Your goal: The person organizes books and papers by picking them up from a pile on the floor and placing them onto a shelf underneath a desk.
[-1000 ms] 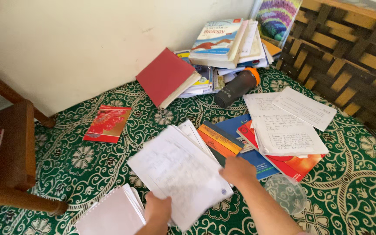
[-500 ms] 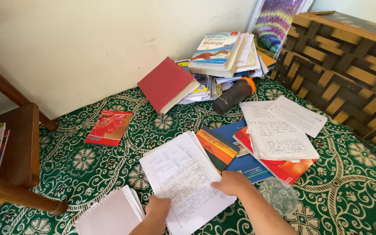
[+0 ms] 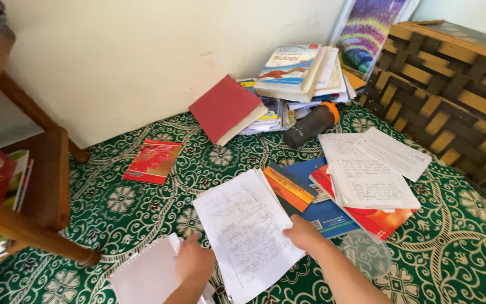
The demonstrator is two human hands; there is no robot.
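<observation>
White handwritten sheets (image 3: 247,232), a loose stack, lie lower centre of the head view on green patterned cloth (image 3: 113,202). Right hand (image 3: 304,232) rests on the stack's right edge, fingers curled down on the paper, pressing rather than clearly gripping. Left hand (image 3: 193,262), bottom centre-left, lies palm down with bent fingers on a spiral-bound white pad (image 3: 147,276); cannot tell if it grips. Pad sits just beside the sheets, to their left. Orange-striped book (image 3: 289,188) and blue book (image 3: 324,211) poke out right of the sheets, partly under more written pages (image 3: 367,174). Clear plastic lid (image 3: 367,253) near right forearm. Red booklet (image 3: 153,161) centre-left, well apart. Red hardback (image 3: 226,110) leans on a book pile (image 3: 299,73) at top centre, dark bottle with orange cap (image 3: 312,125) beside it. Wooden stool (image 3: 35,191) at left, woven wooden chest (image 3: 451,84) upper right.
</observation>
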